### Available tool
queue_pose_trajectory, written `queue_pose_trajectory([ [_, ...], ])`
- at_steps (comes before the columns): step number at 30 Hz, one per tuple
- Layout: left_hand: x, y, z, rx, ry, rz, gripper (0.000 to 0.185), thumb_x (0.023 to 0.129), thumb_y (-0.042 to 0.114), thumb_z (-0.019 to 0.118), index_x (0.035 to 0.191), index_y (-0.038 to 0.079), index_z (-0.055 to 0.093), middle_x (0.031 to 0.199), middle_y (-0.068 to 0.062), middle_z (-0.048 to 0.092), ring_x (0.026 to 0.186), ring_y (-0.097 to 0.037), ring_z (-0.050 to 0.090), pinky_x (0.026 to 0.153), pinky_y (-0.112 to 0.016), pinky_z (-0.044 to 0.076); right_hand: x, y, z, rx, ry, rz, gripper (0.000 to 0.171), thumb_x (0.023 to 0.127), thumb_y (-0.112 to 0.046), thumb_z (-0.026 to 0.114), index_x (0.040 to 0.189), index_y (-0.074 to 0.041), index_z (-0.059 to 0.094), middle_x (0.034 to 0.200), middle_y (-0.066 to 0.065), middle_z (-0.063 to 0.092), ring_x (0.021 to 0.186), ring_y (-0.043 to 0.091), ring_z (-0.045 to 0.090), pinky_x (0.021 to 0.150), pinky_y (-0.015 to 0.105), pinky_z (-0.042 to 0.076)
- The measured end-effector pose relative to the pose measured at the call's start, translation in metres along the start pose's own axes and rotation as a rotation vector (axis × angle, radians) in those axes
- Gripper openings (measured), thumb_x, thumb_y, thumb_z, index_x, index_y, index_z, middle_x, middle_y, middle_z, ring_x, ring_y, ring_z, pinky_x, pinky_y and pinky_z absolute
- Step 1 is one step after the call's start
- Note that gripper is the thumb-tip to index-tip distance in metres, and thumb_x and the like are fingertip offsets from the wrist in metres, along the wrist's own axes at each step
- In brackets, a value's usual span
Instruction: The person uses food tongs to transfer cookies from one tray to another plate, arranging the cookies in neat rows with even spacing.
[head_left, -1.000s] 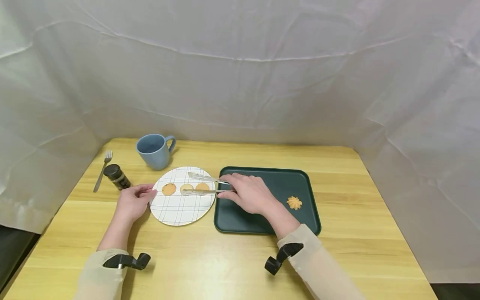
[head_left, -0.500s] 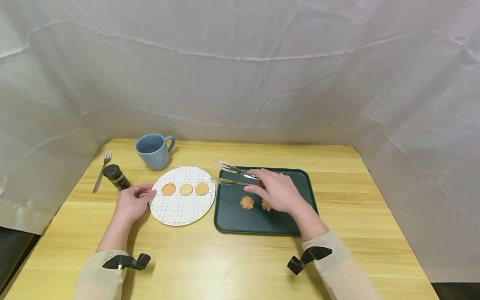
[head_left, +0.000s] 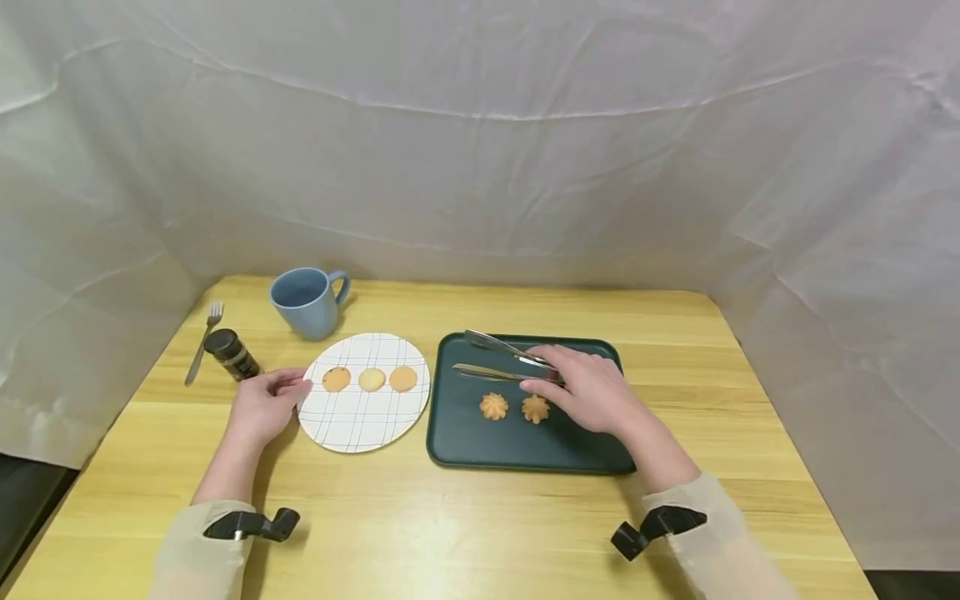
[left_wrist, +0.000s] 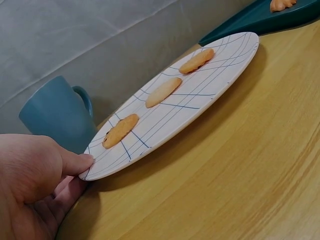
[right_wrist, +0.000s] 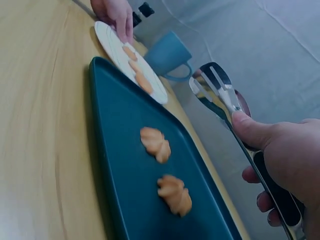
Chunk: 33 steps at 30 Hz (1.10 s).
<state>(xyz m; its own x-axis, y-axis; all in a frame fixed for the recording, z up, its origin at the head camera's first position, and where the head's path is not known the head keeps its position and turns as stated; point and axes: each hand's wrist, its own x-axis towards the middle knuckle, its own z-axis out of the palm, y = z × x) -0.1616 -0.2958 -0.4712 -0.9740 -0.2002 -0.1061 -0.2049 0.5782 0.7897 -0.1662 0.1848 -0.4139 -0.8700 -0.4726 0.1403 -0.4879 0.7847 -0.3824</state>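
Two rosette cookies (head_left: 514, 407) sit mid-tray (head_left: 465, 450), just under my right hand (head_left: 592, 387), which grasps the tongs (head_left: 501, 358), pointing toward the plate (head_left: 352, 429); my left hand (head_left: 262, 404) pinches that plate's left rim.

Soft, even light, faint shadows; right wrist view is dim and blurred.

**Right hand and tongs shifted from plate to tray**

The right hand (head_left: 592, 393) with the metal tongs (head_left: 504, 360) has moved right, off the checked plate (head_left: 352, 425), and now sits above the green tray (head_left: 480, 446). Two rosette cookies (head_left: 494, 406) (head_left: 536, 408), previously covered, now show. The tong tips hold nothing.
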Motion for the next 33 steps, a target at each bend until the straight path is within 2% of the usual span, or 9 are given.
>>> queue_pose_trajectory([
  [6, -0.001, -0.001, 0.000, -0.002, 0.000, 0.009, 0.044, 0.106, 0.027, 0.066, 0.137, -0.005, 0.067, 0.126, -0.023, 0.071, 0.113, -0.031, 0.066, 0.077, -0.016, 0.049, -0.017, 0.011, -0.002, -0.011, -0.013, 0.012, 0.058, 0.102, -0.061, 0.062, 0.143, -0.020, 0.065, 0.090, -0.014, 0.061, 0.068, 0.007, 0.052, 0.061, 0.033, 0.044],
  [12, 0.000, -0.002, -0.001, 0.001, 0.004, 0.006, 0.044, 0.107, 0.027, 0.066, 0.137, -0.004, 0.067, 0.126, -0.023, 0.070, 0.113, -0.031, 0.066, 0.077, -0.016, 0.049, -0.031, 0.017, 0.001, -0.048, -0.031, 0.022, 0.055, 0.099, -0.058, 0.069, 0.139, -0.019, 0.067, 0.086, -0.013, 0.057, 0.063, 0.008, 0.048, 0.057, 0.032, 0.041],
  [18, -0.001, -0.001, -0.001, 0.012, -0.003, -0.001, 0.045, 0.107, 0.029, 0.066, 0.137, -0.003, 0.067, 0.126, -0.022, 0.071, 0.113, -0.031, 0.066, 0.079, -0.018, 0.049, -0.038, 0.022, 0.009, -0.058, -0.058, 0.027, 0.059, 0.099, -0.065, 0.063, 0.137, -0.021, 0.067, 0.083, -0.014, 0.055, 0.062, 0.006, 0.047, 0.055, 0.030, 0.040],
  [33, 0.001, -0.004, 0.000, 0.006, 0.015, 0.019, 0.042, 0.106, 0.027, 0.067, 0.135, -0.004, 0.068, 0.123, -0.022, 0.072, 0.111, -0.029, 0.066, 0.077, -0.016, 0.049, -0.043, 0.026, 0.022, -0.074, -0.108, 0.026, 0.060, 0.102, -0.067, 0.056, 0.140, -0.022, 0.066, 0.085, -0.015, 0.056, 0.065, 0.003, 0.048, 0.056, 0.029, 0.040],
])
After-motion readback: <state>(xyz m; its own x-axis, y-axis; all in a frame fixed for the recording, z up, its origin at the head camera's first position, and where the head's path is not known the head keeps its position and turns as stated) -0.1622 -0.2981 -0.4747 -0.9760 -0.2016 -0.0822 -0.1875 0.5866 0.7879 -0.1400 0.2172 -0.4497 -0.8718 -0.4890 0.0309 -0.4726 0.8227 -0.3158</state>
